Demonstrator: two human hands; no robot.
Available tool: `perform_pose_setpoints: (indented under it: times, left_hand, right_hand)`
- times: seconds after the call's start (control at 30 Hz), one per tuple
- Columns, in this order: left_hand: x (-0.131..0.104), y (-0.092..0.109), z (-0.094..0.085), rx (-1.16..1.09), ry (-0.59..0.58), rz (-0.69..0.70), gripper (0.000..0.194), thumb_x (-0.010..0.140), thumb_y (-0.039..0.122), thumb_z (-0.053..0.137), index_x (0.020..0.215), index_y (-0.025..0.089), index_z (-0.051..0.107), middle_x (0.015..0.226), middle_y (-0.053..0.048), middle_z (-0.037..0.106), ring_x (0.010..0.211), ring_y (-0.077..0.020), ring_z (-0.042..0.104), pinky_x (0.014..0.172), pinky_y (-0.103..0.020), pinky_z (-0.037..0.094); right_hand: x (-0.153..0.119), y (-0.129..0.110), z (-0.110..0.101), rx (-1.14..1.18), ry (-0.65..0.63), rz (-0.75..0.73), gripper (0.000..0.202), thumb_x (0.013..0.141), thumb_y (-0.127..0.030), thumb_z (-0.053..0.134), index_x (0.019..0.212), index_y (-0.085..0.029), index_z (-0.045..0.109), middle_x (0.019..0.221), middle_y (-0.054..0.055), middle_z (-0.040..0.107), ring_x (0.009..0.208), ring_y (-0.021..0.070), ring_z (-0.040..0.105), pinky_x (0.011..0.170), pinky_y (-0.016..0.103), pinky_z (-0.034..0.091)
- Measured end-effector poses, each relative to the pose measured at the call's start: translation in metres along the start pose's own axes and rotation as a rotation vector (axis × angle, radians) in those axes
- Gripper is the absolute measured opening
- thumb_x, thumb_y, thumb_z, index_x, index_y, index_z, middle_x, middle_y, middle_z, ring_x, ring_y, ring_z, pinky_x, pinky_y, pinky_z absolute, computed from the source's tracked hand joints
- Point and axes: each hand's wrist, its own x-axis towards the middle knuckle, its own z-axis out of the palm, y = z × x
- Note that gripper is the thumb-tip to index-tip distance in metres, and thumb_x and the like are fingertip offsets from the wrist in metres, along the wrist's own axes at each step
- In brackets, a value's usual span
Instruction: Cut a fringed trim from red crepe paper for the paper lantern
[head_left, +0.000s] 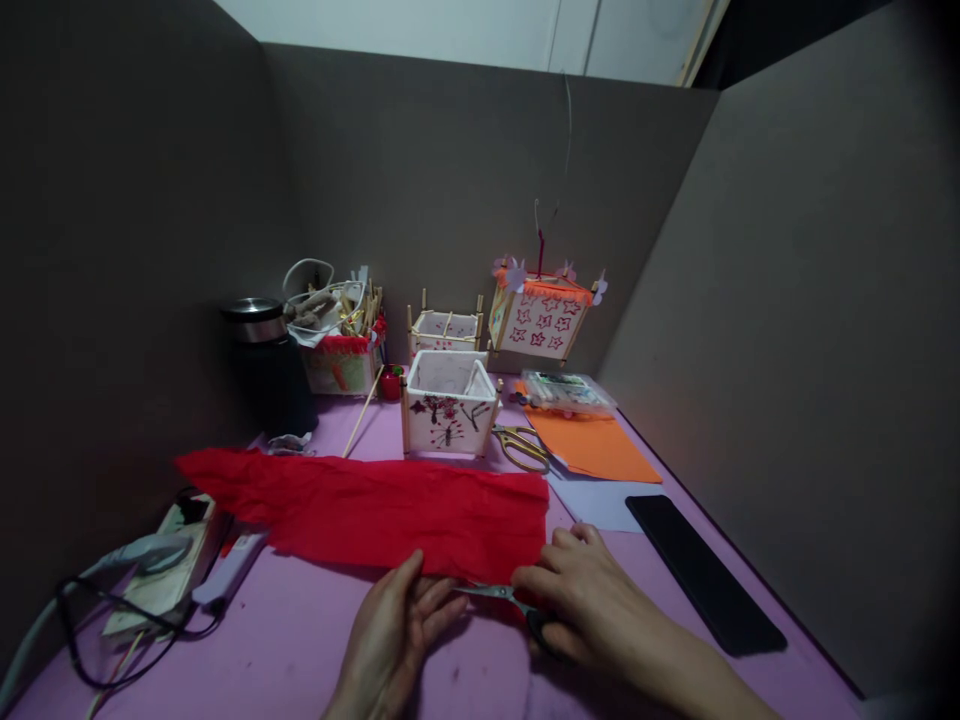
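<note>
Scissors (504,593) in the right hand (592,590), blades at the near edge of the red sheet (420,515), which spans the worktop (289,640) from its left edge past centre, left hand (397,620) parted beside them, best steadying it taut, fingers clear.

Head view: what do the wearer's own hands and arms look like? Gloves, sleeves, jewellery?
Both bare. Left hand: no glove, ring or watch visible; cut off around the wrist. Right hand: same, with a slim right forearm, no sleeve in view. No cables or markings seen; nail details too blurred.
</note>
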Motion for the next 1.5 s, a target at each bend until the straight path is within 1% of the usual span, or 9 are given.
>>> perform_pose_setpoints:
  times: [0.13, 0.27, 0.57, 0.73, 0.87, 1.1, 1.27, 1.37, 1.5]
  left_hand:
    - [-0.001, 0.000, 0.001, 0.028, -0.002, 0.001, 0.007, 0.081, 0.011, 0.059, 0.083, 0.013, 0.052, 0.082, -0.012, 0.068, 0.070, -0.0216, 0.069, 0.059, -0.033, 0.059]
    - [-0.002, -0.003, 0.001, 0.043, 0.011, 0.009, 0.015, 0.079, 0.009, 0.061, 0.078, 0.016, 0.048, 0.079, -0.009, 0.068, 0.068, -0.0199, 0.069, 0.062, -0.034, 0.059]
    - [-0.005, -0.004, 0.000, 0.081, -0.092, 0.002, 0.018, 0.075, 0.015, 0.066, 0.074, 0.018, 0.048, 0.078, -0.009, 0.070, 0.073, -0.0222, 0.070, 0.066, -0.035, 0.058]
    - [-0.003, -0.006, -0.002, 0.061, -0.080, 0.009, 0.019, 0.074, 0.012, 0.066, 0.073, 0.017, 0.048, 0.076, -0.008, 0.070, 0.070, -0.0213, 0.069, 0.067, -0.035, 0.058]
    - [-0.002, -0.006, -0.002, 0.047, -0.039, 0.002, 0.022, 0.074, 0.011, 0.066, 0.072, 0.018, 0.045, 0.074, -0.007, 0.068, 0.066, -0.0209, 0.069, 0.063, -0.036, 0.058]
    - [0.001, 0.001, -0.006, 0.004, -0.025, -0.030, 0.009, 0.080, 0.013, 0.060, 0.084, 0.014, 0.051, 0.080, -0.011, 0.067, 0.066, -0.0196, 0.069, 0.064, -0.035, 0.059]
    - [0.000, 0.004, -0.005, 0.005, 0.000, 0.006, 0.003, 0.084, 0.010, 0.054, 0.085, 0.012, 0.052, 0.080, -0.012, 0.067, 0.065, -0.0190, 0.068, 0.061, -0.035, 0.059]
    - [-0.002, 0.004, -0.003, 0.016, -0.012, 0.003, 0.003, 0.084, 0.010, 0.054, 0.087, 0.011, 0.053, 0.080, -0.012, 0.068, 0.066, -0.0198, 0.068, 0.061, -0.035, 0.059]
    - [-0.002, 0.003, -0.003, 0.028, -0.054, -0.007, 0.007, 0.083, 0.011, 0.055, 0.090, 0.009, 0.055, 0.082, -0.014, 0.069, 0.070, -0.0204, 0.069, 0.063, -0.034, 0.059]
  right_hand:
    - [-0.001, -0.001, -0.001, 0.030, 0.021, 0.009, 0.027, 0.068, -0.020, 0.072, 0.090, -0.029, 0.061, 0.087, -0.002, 0.061, 0.085, 0.0189, 0.047, 0.080, 0.034, 0.023]
    - [0.001, -0.001, -0.002, 0.035, 0.030, 0.012, 0.027, 0.069, -0.019, 0.071, 0.092, -0.029, 0.062, 0.086, -0.001, 0.061, 0.085, 0.0195, 0.047, 0.080, 0.034, 0.023]
    - [0.008, -0.005, -0.001, 0.002, 0.019, -0.018, 0.029, 0.068, -0.023, 0.073, 0.094, -0.028, 0.061, 0.084, -0.001, 0.062, 0.081, 0.0189, 0.047, 0.078, 0.033, 0.023]
    - [0.007, -0.005, 0.002, -0.010, 0.012, -0.015, 0.024, 0.070, -0.025, 0.072, 0.092, -0.027, 0.062, 0.079, -0.001, 0.061, 0.079, 0.0184, 0.046, 0.077, 0.033, 0.023]
    - [0.007, -0.003, 0.003, 0.013, 0.003, -0.016, 0.020, 0.072, -0.021, 0.069, 0.090, -0.027, 0.062, 0.079, -0.001, 0.062, 0.079, 0.0182, 0.047, 0.076, 0.033, 0.022]
    - [0.005, 0.000, 0.001, 0.000, 0.018, -0.018, 0.020, 0.072, -0.018, 0.068, 0.089, -0.028, 0.062, 0.077, -0.002, 0.062, 0.076, 0.0168, 0.047, 0.078, 0.034, 0.022]
    - [0.005, -0.002, -0.003, -0.018, -0.001, -0.024, 0.024, 0.069, -0.023, 0.072, 0.090, -0.026, 0.061, 0.083, -0.001, 0.060, 0.081, 0.0184, 0.047, 0.079, 0.033, 0.023]
    - [0.008, -0.005, -0.003, -0.023, -0.015, -0.025, 0.023, 0.069, -0.023, 0.072, 0.089, -0.026, 0.061, 0.083, -0.001, 0.060, 0.081, 0.0179, 0.046, 0.079, 0.033, 0.024]
    - [0.013, -0.008, -0.001, -0.011, 0.013, -0.027, 0.024, 0.068, -0.024, 0.073, 0.088, -0.026, 0.061, 0.084, -0.001, 0.060, 0.082, 0.0181, 0.046, 0.080, 0.034, 0.023]
